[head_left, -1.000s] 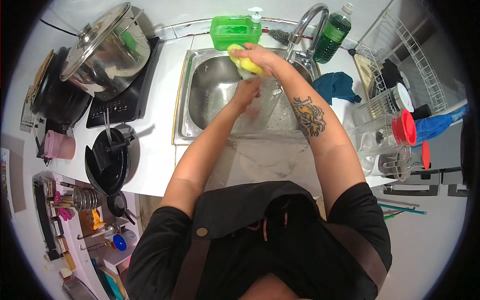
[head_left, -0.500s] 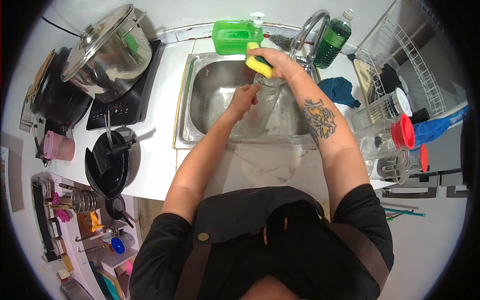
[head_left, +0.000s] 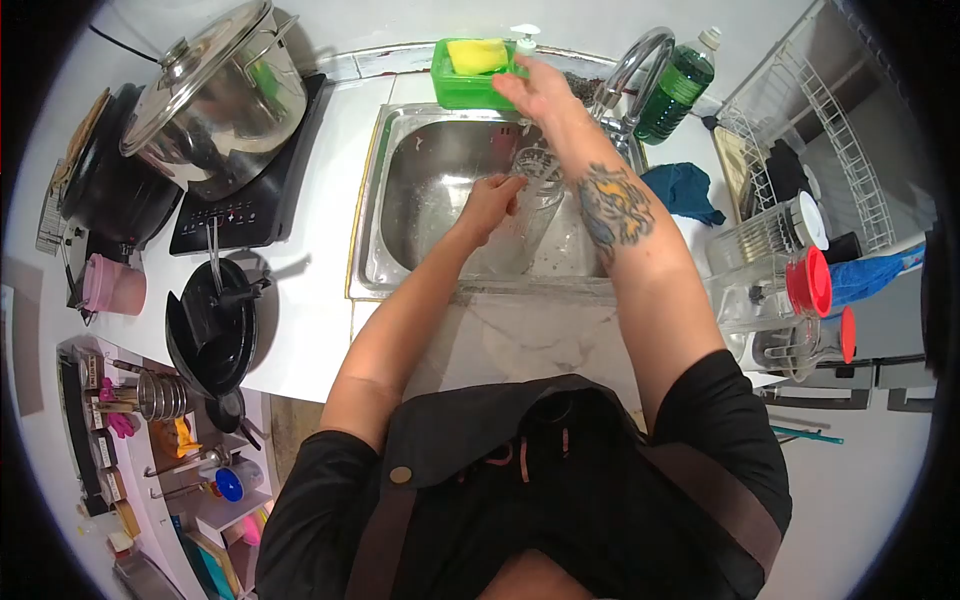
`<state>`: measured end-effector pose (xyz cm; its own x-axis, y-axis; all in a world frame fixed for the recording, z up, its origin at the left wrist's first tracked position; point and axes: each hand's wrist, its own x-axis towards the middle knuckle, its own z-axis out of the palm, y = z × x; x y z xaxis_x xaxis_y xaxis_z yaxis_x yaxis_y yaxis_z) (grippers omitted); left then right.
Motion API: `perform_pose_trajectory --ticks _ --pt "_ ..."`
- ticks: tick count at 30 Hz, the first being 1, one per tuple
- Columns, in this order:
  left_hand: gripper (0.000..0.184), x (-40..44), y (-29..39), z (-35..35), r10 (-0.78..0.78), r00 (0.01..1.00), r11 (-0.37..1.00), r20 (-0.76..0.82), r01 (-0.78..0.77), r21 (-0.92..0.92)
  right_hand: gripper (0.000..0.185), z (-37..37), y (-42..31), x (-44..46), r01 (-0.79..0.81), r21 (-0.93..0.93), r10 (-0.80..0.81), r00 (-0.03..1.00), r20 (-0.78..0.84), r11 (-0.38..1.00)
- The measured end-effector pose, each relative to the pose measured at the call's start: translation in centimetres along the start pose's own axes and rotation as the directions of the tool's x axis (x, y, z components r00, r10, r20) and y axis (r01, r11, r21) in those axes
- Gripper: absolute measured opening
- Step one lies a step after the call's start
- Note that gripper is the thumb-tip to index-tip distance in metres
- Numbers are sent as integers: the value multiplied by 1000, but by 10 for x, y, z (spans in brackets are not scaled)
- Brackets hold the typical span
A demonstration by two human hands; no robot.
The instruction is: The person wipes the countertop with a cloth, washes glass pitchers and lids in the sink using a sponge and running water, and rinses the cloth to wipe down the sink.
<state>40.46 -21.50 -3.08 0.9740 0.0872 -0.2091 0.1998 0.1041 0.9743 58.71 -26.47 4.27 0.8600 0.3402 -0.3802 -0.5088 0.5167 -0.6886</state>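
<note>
Over the sink [head_left: 372,235], my left hand [head_left: 490,207] is closed at the side of a clear container [head_left: 540,200], whose round mouth faces the tap. Its lower part blends with the steel basin, so its full shape is hard to make out. My right hand [head_left: 542,92] is raised behind the sink, fingers apart and holding nothing. Close to its fingertips, a yellow sponge [head_left: 477,57] rests on a green soap caddy [head_left: 462,92] with a white pump top [head_left: 525,40].
A chrome tap [head_left: 655,45] curves beside my right forearm, with a green soap bottle [head_left: 680,88] behind. Right of the sink lie a dark teal cloth [head_left: 684,190] and red-lidded pitchers [head_left: 810,282]. On the left stand a steel pot [head_left: 222,100] and black pans [head_left: 212,325].
My right hand has moved left and up and let go of the sponge, which now sits on the green caddy. My left hand stays at the clear container.
</note>
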Motion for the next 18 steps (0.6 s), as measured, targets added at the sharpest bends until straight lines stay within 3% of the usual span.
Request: perform_pose_trajectory --ticks 3,4,5,6,8,9,11,13,15,16,18 --pt "29 -4 -1 -5 -15 1000 1000 6 15 11 23 -33 -2 -57 -90 -107 100 990 96 990" --pt "29 -5 -3 -7 -33 999 999 9 33 -20 21 -52 -9 -66 -201 -415 287 945 154 887" --pt "29 -6 -3 -10 -36 999 999 15 36 -21 20 -67 -15 -71 -255 -685 474 868 148 682" --pt "29 -8 -3 -13 -36 998 999 45 37 -16 20 -74 -20 -79 -259 -682 472 870 143 684" --pt "29 -11 -3 -13 -42 996 999 74 43 -14 19 -84 -30 -91 -218 -735 597 743 302 642" --pt "29 -13 -2 -11 -46 996 999 83 46 -6 19 -81 -33 -97 -219 -728 591 748 303 650" --pt "29 -16 0 -7 -23 994 999 102 19 35 15 -69 -35 -104 -50 -939 481 867 129 341" --pt "29 -15 -2 -3 -12 993 998 116 5 62 13 -61 -35 -112 36 -950 452 873 181 311" --pt "29 -15 -1 1 1 992 997 127 -11 80 14 -55 -36 -124 81 -920 435 862 258 384" --pt "30 -15 -1 2 2 991 995 133 -15 97 14 -56 -36 -119 104 -959 429 878 213 263" --pt "31 -17 0 2 2 990 993 139 -18 116 15 -64 -31 -113 193 -948 337 901 273 252"
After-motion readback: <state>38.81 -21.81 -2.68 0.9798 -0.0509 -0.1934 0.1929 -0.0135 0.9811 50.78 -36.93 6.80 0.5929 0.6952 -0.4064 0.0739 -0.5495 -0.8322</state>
